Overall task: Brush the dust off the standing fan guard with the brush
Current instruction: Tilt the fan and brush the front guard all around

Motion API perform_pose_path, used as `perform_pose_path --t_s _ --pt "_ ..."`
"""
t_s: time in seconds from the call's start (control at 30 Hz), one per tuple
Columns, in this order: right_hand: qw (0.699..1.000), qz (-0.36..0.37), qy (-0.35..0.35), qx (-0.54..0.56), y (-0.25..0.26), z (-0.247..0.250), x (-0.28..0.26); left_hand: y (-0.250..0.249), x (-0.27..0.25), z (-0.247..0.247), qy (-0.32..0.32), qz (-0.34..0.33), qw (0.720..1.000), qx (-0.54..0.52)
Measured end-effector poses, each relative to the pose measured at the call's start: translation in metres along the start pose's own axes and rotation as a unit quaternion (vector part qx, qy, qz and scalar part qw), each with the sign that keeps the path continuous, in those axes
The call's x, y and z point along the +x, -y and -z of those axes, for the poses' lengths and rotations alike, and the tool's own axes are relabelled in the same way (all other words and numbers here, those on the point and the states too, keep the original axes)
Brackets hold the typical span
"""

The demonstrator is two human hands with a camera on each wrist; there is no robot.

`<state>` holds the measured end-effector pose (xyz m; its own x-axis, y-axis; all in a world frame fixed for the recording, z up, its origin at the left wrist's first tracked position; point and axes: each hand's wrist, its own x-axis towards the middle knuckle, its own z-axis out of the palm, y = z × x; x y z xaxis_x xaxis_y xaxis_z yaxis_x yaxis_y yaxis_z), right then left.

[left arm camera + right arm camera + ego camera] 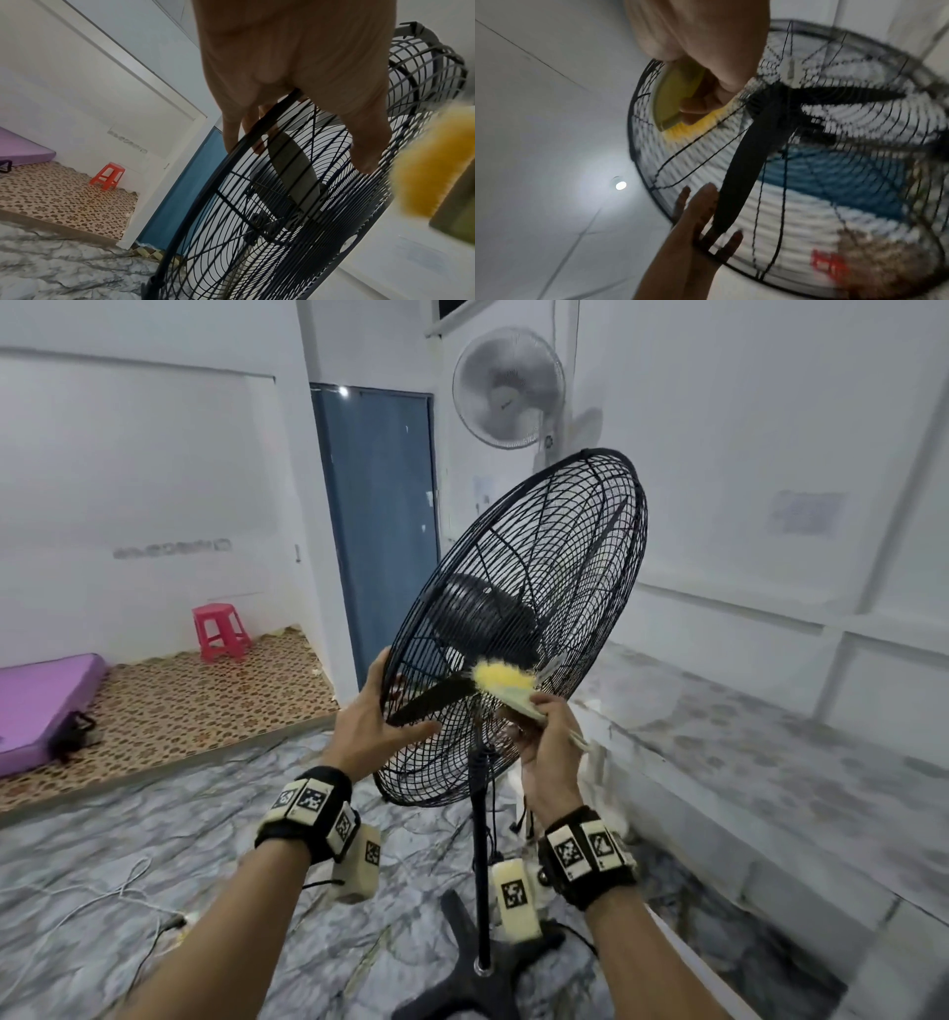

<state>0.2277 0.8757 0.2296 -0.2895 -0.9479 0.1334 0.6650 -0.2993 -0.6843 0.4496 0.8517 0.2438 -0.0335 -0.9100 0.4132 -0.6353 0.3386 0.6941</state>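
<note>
The black standing fan guard (565, 546) is tilted, facing right and upward. My left hand (382, 716) holds its lower left rim, thumb on the front wires and fingers behind; the left wrist view shows the rim (257, 130) crossing the hand (295, 81). My right hand (544, 737) grips a pale green brush (521, 708) whose yellow bristles (503, 677) press on the grille near the hub. The right wrist view shows the brush (677, 95) against the guard (834, 182), blurred. The black blades sit inside the guard.
The fan's pole (480, 865) and cross base (477, 983) stand on a marbled floor with loose cables (128, 891). A raised ledge (770, 762) runs along the right. Behind are a blue door (380, 516), a white wall fan (508, 387), a pink stool (221, 631) and a purple mattress (41, 701).
</note>
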Motion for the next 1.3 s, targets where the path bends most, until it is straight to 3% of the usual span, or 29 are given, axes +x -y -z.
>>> perform_pose_path --t_s 0.1,0.2,0.27,0.37,0.43,0.6,0.67,0.77,0.8,0.87,0.93,1.0,1.03,1.1,1.17,1.23,1.3 --pt "0.999 -0.02 -0.044 -0.004 -0.002 -0.009 -0.006 -0.002 -0.002 -0.002 -0.004 0.003 1.0 0.011" --pt "0.998 -0.011 0.046 -0.04 -0.008 -0.025 -0.031 -0.002 0.002 -0.002 -0.013 0.005 1.0 0.02" --pt "0.997 0.011 0.063 -0.046 -0.006 -0.028 -0.039 0.0 0.003 -0.002 -0.014 -0.005 1.0 0.024" --pt "0.999 -0.006 -0.045 0.002 0.002 -0.024 -0.029 0.002 0.002 -0.007 -0.021 -0.016 0.999 0.022" --pt "0.997 -0.004 -0.078 -0.005 0.001 -0.026 -0.028 0.002 0.001 -0.008 -0.021 -0.013 0.999 0.026" --pt "0.995 0.036 0.039 -0.083 -0.002 -0.045 -0.057 -0.002 0.003 -0.003 -0.009 -0.006 1.0 0.021" --pt "0.998 0.046 0.008 -0.051 0.002 -0.041 -0.052 0.001 0.002 -0.005 -0.003 -0.003 1.0 0.019" --pt "0.994 0.031 -0.109 -0.006 0.003 -0.039 -0.04 0.004 -0.001 -0.006 -0.008 -0.02 1.0 0.014" --pt "0.992 0.029 -0.12 -0.01 0.001 -0.041 -0.043 0.004 0.0 -0.007 -0.009 -0.025 1.0 0.009" --pt "0.995 0.033 -0.082 -0.043 -0.005 -0.053 -0.058 0.003 0.004 -0.006 -0.007 -0.028 1.0 0.004" --pt "0.988 0.089 0.011 -0.129 -0.004 -0.065 -0.081 0.008 0.005 -0.007 0.006 -0.03 1.0 0.003" --pt "0.936 0.208 0.132 -0.251 0.004 -0.076 -0.098 0.009 -0.001 -0.004 0.013 0.013 0.998 -0.059" --pt "0.886 0.27 0.196 -0.322 0.01 -0.081 -0.102 0.008 -0.003 -0.004 0.013 0.054 0.996 -0.072" --pt "0.753 0.354 0.305 -0.464 0.018 -0.092 -0.098 0.003 -0.008 -0.003 0.022 0.102 0.994 -0.026" --pt "0.614 0.397 0.345 -0.589 0.026 -0.1 -0.091 -0.003 -0.007 -0.003 0.022 0.076 0.997 0.025" --pt "0.49 0.466 0.331 -0.659 0.031 -0.101 -0.089 -0.007 -0.005 -0.005 0.011 0.045 0.999 0.019" --pt "0.4 0.511 0.345 -0.678 0.032 -0.096 -0.088 -0.012 -0.008 -0.003 -0.007 0.018 0.999 0.03"
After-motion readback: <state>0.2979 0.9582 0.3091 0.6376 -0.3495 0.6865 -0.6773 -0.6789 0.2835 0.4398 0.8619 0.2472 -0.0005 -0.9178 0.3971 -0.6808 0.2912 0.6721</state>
